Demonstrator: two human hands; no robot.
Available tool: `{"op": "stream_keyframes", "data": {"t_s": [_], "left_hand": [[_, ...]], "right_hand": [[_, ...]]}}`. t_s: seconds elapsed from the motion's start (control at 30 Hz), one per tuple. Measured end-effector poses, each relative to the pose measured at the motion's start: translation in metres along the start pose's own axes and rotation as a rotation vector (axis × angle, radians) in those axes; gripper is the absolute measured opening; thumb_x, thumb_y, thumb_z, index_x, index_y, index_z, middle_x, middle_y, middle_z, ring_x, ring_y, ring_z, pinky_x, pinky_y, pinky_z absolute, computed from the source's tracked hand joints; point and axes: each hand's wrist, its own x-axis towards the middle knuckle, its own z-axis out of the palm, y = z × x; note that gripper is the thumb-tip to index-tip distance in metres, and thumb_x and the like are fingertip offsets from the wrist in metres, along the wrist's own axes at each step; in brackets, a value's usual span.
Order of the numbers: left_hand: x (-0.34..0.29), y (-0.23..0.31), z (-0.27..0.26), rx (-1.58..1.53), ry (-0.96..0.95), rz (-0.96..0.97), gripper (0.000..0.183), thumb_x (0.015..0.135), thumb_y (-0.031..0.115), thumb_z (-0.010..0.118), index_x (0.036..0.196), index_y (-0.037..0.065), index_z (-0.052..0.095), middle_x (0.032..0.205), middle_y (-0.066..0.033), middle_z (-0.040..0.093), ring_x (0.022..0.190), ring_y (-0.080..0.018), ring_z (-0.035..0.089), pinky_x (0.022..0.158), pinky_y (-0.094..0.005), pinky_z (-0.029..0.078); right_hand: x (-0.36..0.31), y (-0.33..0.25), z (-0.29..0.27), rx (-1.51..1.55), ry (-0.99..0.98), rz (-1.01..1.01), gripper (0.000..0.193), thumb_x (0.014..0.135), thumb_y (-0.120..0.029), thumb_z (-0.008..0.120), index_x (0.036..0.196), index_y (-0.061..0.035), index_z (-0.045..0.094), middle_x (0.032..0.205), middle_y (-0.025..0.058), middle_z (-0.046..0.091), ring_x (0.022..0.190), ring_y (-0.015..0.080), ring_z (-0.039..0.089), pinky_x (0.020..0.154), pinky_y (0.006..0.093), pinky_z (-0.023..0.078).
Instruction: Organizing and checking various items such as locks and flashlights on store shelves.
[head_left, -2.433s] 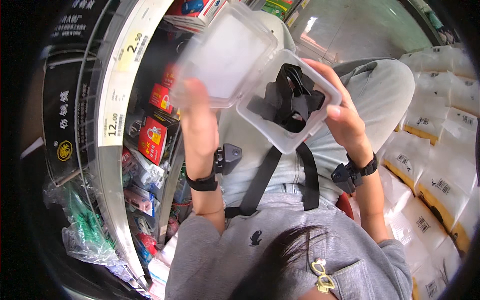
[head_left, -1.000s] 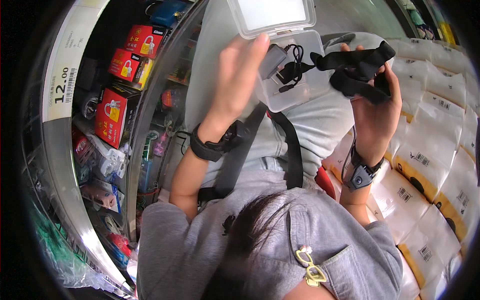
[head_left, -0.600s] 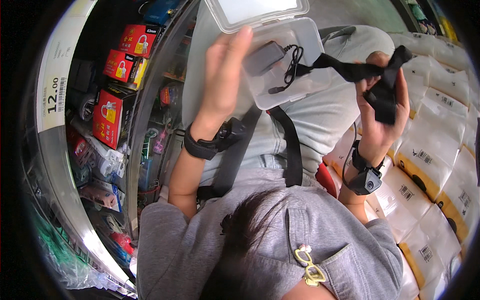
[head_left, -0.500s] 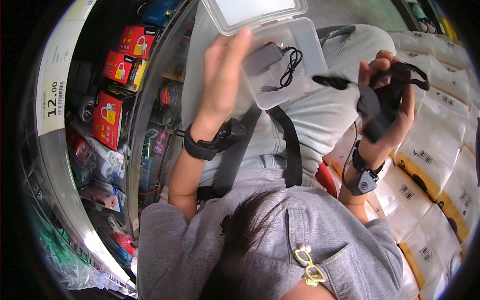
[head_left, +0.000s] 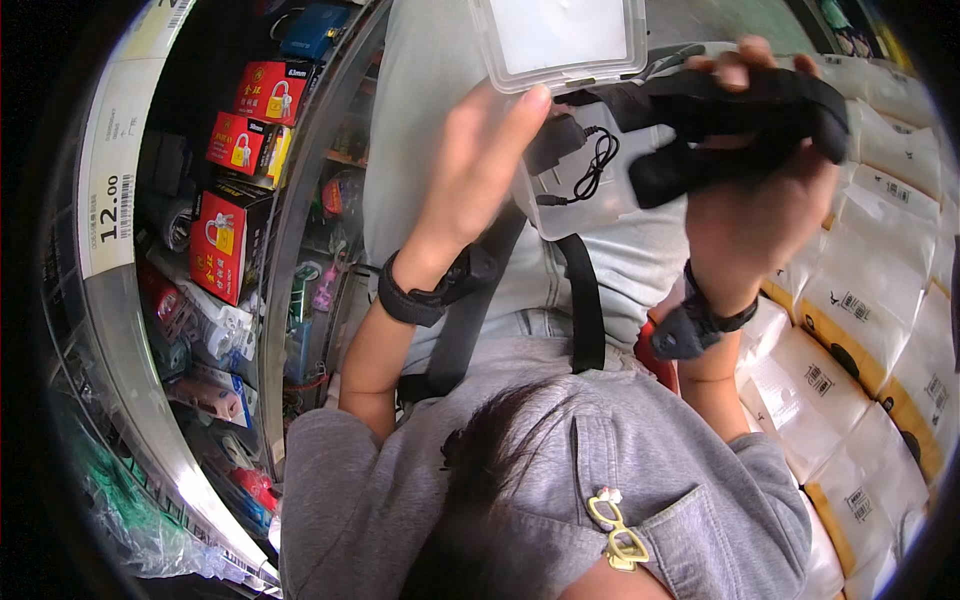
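My left hand grips a clear plastic box by its left side, the thumb up at the hinge. The box's lid stands open at the far side, with a white panel in it. Inside the box lie a black plug-in power adapter and its looped black cable. My right hand is closed round a black strap, held in loops and blurred by motion. The strap overlaps the right side of the box; whether it touches is unclear. What else hangs on the strap is hidden.
On the left a metal-edged shelf holds red padlock boxes and several small packaged goods. White and yellow packs are stacked along the right. My legs in light jeans are under the box. Black straps run over my lap.
My right hand has moved with the black strap left and up to the box and turned its back upward. My left hand and the box have shifted slightly right.
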Motion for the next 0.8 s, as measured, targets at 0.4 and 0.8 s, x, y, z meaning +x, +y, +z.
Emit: {"op": "stream_keyframes", "data": {"t_s": [0.4, 0.8], "left_hand": [[-0.004, 0.003, -0.009, -0.227, 0.019, -0.168, 0.032, 0.093, 0.023, 0.051, 0.111, -0.004, 0.057, 0.106, -0.0067, 0.061, 0.1, -0.0132, 0.055, 0.089, -0.0256, 0.041], [-0.01, 0.003, -0.005, -0.063, 0.082, -0.131, 0.024, 0.089, 0.017, 0.059, 0.105, 0.0, 0.06, 0.099, -0.0018, 0.061, 0.091, -0.0063, 0.053, 0.081, -0.022, 0.042]], "right_hand": [[-0.014, -0.008, -0.002, -1.26, -0.435, -0.122, 0.055, 0.068, 0.001, 0.068, 0.121, -0.0011, 0.052, 0.127, 0.017, 0.05, 0.115, 0.0299, 0.05, 0.096, 0.0362, 0.039], [-0.025, 0.017, -0.003, -1.648, -0.712, -0.389, 0.037, 0.067, 0.0, 0.057, 0.103, -0.0002, 0.061, 0.115, 0.0098, 0.057, 0.099, 0.0259, 0.055, 0.081, 0.0348, 0.044]]}}
